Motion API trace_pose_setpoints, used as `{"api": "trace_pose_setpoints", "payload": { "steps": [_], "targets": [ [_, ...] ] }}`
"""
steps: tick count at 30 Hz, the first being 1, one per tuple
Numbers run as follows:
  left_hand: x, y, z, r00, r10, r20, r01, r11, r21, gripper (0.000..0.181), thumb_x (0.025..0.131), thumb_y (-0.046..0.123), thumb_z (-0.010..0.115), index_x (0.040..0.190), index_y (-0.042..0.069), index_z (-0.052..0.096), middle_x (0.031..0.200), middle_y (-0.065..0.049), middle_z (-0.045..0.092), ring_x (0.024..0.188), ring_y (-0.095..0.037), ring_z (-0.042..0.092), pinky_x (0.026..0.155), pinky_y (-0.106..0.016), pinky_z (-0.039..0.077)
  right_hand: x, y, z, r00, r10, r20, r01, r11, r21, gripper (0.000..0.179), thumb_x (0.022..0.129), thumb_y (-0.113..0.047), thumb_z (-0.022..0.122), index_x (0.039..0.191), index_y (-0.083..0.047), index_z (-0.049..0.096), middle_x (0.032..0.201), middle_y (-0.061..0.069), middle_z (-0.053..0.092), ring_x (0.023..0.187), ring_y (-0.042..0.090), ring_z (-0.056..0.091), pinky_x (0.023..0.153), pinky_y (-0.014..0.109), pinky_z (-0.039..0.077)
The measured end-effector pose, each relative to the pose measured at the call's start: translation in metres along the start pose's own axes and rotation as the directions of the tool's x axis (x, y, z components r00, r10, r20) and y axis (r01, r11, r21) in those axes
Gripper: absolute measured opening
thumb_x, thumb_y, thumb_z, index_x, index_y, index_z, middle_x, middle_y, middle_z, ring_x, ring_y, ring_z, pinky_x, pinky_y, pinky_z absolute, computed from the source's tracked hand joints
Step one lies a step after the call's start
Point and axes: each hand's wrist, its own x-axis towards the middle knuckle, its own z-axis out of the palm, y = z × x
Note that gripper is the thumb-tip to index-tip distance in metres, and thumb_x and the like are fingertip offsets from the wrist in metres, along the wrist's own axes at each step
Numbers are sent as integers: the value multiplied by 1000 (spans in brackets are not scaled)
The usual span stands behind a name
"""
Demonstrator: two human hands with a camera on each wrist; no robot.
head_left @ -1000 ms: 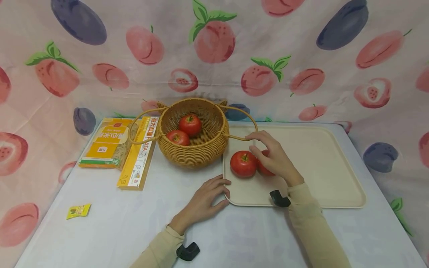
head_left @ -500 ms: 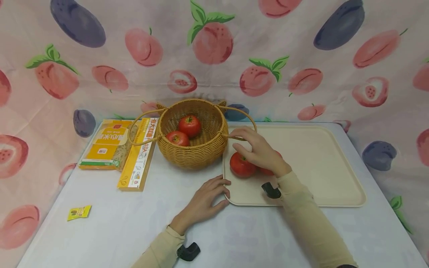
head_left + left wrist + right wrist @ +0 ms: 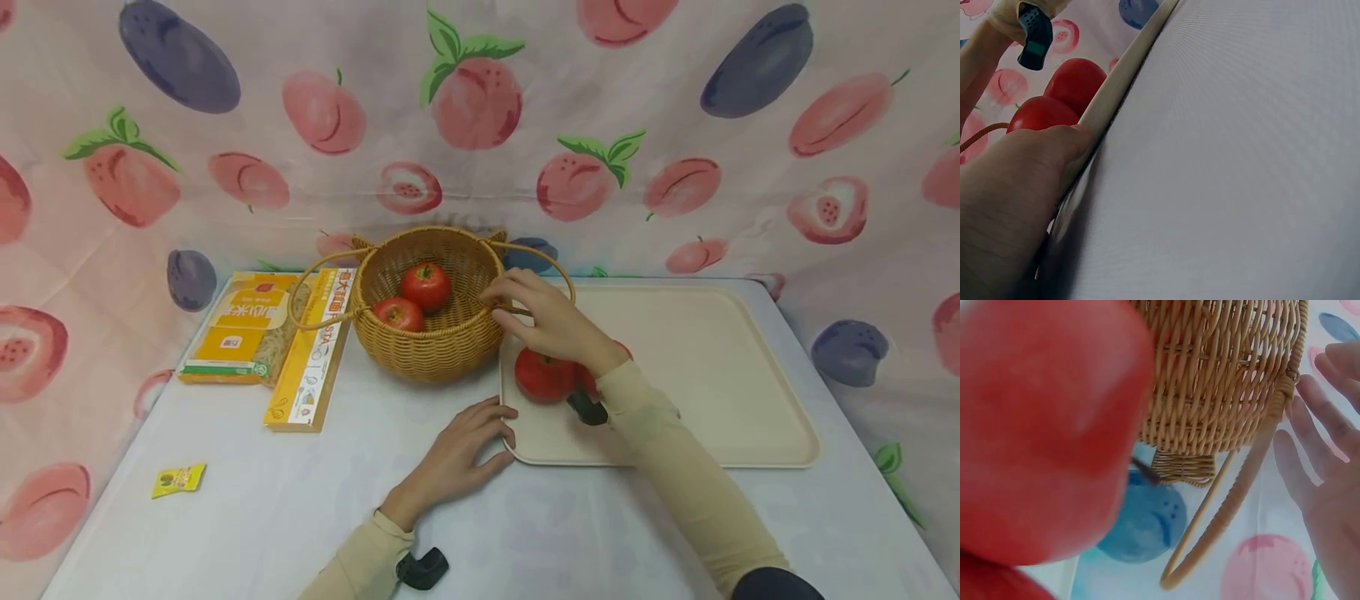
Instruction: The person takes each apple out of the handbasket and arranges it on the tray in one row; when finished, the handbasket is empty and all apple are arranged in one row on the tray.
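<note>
In the head view, my right hand (image 3: pixel 551 312) hovers at the right rim of the wicker basket (image 3: pixel 423 358), fingers loosely bent and holding nothing. The right wrist view shows its spread fingers beside the basket's handle (image 3: pixel 1229 512). Two red apples, one upper (image 3: pixel 426 286) and one lower (image 3: pixel 399 314), lie inside the basket. Under my right forearm, another apple (image 3: pixel 543 379) sits on the beige tray (image 3: pixel 690 375), with a partly hidden apple (image 3: pixel 585 379) next to it. My left hand (image 3: pixel 457 450) rests at the tray's front left corner, thumb against the rim in the left wrist view.
Left of the basket lie a noodle packet (image 3: pixel 240 329) and a yellow-and-white pasta box (image 3: pixel 315 350). A small yellow wrapped sweet (image 3: pixel 178 481) is at the table's left. A fruit-print cloth (image 3: pixel 480 183) hangs behind the table.
My right hand has moved left and away from me, from above the tray's apples to the basket's rim. The left hand stays at the tray corner.
</note>
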Motion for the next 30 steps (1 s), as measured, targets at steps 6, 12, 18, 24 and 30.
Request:
{"api": "trace_pose_setpoints", "payload": {
  "steps": [6,12,18,24,30],
  "targets": [
    [-1,-1,0,1000,9,-7,-9,1000,-3,8,90,31,63,96,27,59,132,8,53,140,-18,33,115,-43,31,16,-6,1,996,30,84,-27,999,-38,23,95,-23,55,117,-16,60,116,-3,57,104,11,49,82,28,49],
    [-1,-2,0,999,32,-21,-32,999,-4,7,90,30,63,96,27,59,131,7,54,140,-19,34,115,-43,32,36,-11,5,980,55,191,-33,992,-121,22,96,-26,54,116,-19,61,111,-6,57,104,10,52,94,32,45],
    [-1,-2,0,1000,25,-16,-25,1000,-15,8,90,31,62,96,27,59,131,8,54,140,-19,34,115,-42,31,54,-9,12,960,52,276,-12,990,-143,19,96,-24,54,112,-19,63,108,-5,59,98,11,57,89,31,49],
    [0,-2,1,1000,24,-4,-24,1000,-17,8,91,32,61,97,27,59,132,9,53,140,-18,33,115,-42,31,75,-12,22,912,54,407,-5,993,-120,20,95,-20,55,113,-16,63,112,-2,58,100,11,58,89,28,50],
    [0,-2,0,999,31,-11,-31,1000,-6,7,91,32,61,96,28,59,132,10,53,140,-17,34,115,-41,31,93,-18,34,868,38,495,12,995,-97,20,95,-18,56,113,-14,63,110,0,56,96,16,54,87,31,47]
  ]
}}
